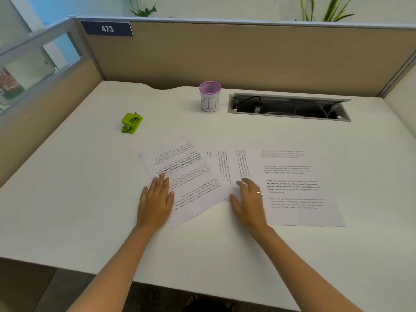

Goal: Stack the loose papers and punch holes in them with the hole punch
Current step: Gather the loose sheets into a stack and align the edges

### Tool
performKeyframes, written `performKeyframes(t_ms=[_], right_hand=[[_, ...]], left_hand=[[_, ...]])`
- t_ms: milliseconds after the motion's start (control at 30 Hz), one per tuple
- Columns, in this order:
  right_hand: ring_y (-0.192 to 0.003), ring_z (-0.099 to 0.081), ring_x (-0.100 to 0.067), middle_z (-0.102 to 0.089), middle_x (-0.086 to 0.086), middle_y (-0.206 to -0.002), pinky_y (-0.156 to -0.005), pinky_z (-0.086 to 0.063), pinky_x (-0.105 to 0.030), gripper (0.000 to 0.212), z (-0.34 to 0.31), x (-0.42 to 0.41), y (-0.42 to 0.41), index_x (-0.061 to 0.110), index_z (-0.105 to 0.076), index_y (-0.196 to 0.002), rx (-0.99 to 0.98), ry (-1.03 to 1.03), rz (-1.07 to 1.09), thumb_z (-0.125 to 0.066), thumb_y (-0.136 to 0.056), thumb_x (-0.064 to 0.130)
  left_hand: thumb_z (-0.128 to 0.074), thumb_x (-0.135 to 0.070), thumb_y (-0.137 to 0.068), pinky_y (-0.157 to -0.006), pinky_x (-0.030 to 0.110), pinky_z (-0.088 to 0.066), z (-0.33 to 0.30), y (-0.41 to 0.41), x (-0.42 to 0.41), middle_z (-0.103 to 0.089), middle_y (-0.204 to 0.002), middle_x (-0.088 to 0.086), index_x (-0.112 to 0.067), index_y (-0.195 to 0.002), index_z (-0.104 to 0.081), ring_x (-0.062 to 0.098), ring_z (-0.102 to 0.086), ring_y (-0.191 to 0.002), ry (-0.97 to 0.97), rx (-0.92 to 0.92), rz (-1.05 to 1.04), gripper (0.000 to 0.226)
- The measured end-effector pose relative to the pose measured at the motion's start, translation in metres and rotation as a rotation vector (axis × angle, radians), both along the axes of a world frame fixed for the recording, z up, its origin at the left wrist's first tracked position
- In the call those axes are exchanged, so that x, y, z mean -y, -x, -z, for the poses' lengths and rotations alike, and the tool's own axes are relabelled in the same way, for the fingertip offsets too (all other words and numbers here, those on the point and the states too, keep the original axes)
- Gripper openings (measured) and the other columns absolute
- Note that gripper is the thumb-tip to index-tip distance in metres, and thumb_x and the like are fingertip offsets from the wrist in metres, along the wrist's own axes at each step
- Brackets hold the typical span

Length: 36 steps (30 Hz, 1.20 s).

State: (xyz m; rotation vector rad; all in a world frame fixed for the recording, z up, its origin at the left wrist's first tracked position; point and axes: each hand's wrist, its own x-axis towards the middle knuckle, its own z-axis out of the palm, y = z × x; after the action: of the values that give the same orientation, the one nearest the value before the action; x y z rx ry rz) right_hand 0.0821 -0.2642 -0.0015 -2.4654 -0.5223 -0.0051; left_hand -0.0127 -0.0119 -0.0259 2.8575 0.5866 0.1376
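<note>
The papers (236, 176) lie fanned out across the middle of the counter (67, 210), several printed sheets overlapping at odd angles. The left hand (155, 199) rests flat, fingers together, on the tilted sheet at 9 o'clock of the spread. The right hand (248, 199) lies open, fingers slightly spread, on the sheets just right of centre. Neither pinches anything. The punch (131, 122) sits well apart at 10 o'clock, untouched; a cup (210, 96) stands at 12.

How many sheets there are is hard to count, perhaps four or five. Sliding them together with flat palms could buckle or crease a lower sheet where edges catch. A stack squared badly would put the holes out of line.
</note>
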Motion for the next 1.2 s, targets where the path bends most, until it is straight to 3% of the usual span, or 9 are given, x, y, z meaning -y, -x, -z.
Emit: performKeyframes(t_ms=[133, 233, 667, 867, 1067, 1200], right_hand=[[-0.119, -0.044, -0.033, -0.046, -0.017, -0.132, -0.100, -0.037, -0.039, 0.054, -0.005, -0.034, -0.002, 0.001, -0.045, -0.132, -0.092, 0.050, -0.019, -0.060, -0.088, 0.029], [-0.112, -0.045, -0.030, -0.044, -0.015, -0.127, -0.094, -0.041, -0.036, 0.050, -0.009, -0.048, -0.007, 0.004, -0.047, -0.126, -0.116, 0.140, -0.032, -0.061, -0.087, 0.034], [-0.112, -0.045, -0.031, -0.050, -0.016, -0.121, -0.087, -0.044, -0.036, 0.048, -0.025, -0.073, -0.020, 0.002, -0.050, -0.116, -0.273, 0.236, 0.120, -0.071, -0.081, 0.027], [-0.114, -0.046, -0.033, -0.045, -0.019, -0.125, -0.090, -0.043, -0.035, 0.060, -0.025, -0.084, -0.013, 0.000, -0.044, -0.122, -0.267, 0.252, 0.230, -0.075, -0.078, 0.027], [-0.104, -0.055, -0.029, -0.056, -0.013, -0.117, -0.082, -0.045, -0.034, 0.061, -0.029, -0.089, -0.012, 0.004, -0.044, -0.124, -0.364, 0.159, 0.293, -0.078, -0.075, 0.022], [-0.087, -0.059, -0.030, -0.062, -0.012, -0.095, -0.072, -0.050, -0.040, 0.041, -0.028, -0.090, -0.005, 0.002, -0.055, -0.099, -0.435, -0.028, 0.362, -0.078, -0.071, 0.021]], left_hand=[[-0.019, -0.040, -0.094, -0.117, 0.043, -0.014, 0.002, -0.001, -0.001, -0.019, -0.158, 0.001, -0.016, -0.148, -0.024, 0.019, -0.016, -0.146, -0.003, -0.004, -0.005, 0.060], [-0.020, -0.040, -0.094, -0.117, 0.044, -0.014, 0.002, 0.000, -0.001, -0.018, -0.158, 0.001, -0.015, -0.149, -0.023, 0.019, -0.016, -0.146, 0.004, -0.009, -0.003, 0.060], [-0.024, -0.036, -0.094, -0.113, 0.049, -0.025, -0.009, 0.000, 0.001, -0.029, -0.154, 0.009, -0.009, -0.144, -0.034, 0.027, -0.029, -0.142, 0.001, -0.048, 0.016, 0.058], [-0.021, -0.042, -0.090, -0.108, 0.054, -0.032, -0.008, 0.000, -0.002, -0.035, -0.150, 0.015, -0.004, -0.140, -0.040, 0.032, -0.036, -0.138, -0.008, -0.075, 0.062, 0.066], [-0.017, -0.048, -0.090, -0.111, 0.055, -0.024, -0.006, 0.001, -0.006, -0.026, -0.154, 0.016, -0.005, -0.144, -0.032, 0.033, -0.026, -0.142, -0.004, -0.102, 0.104, 0.070], [-0.017, -0.050, -0.090, -0.112, 0.057, -0.020, -0.006, 0.004, -0.008, -0.023, -0.155, 0.014, -0.007, -0.145, -0.029, 0.032, -0.021, -0.144, 0.022, -0.103, 0.102, 0.071]])
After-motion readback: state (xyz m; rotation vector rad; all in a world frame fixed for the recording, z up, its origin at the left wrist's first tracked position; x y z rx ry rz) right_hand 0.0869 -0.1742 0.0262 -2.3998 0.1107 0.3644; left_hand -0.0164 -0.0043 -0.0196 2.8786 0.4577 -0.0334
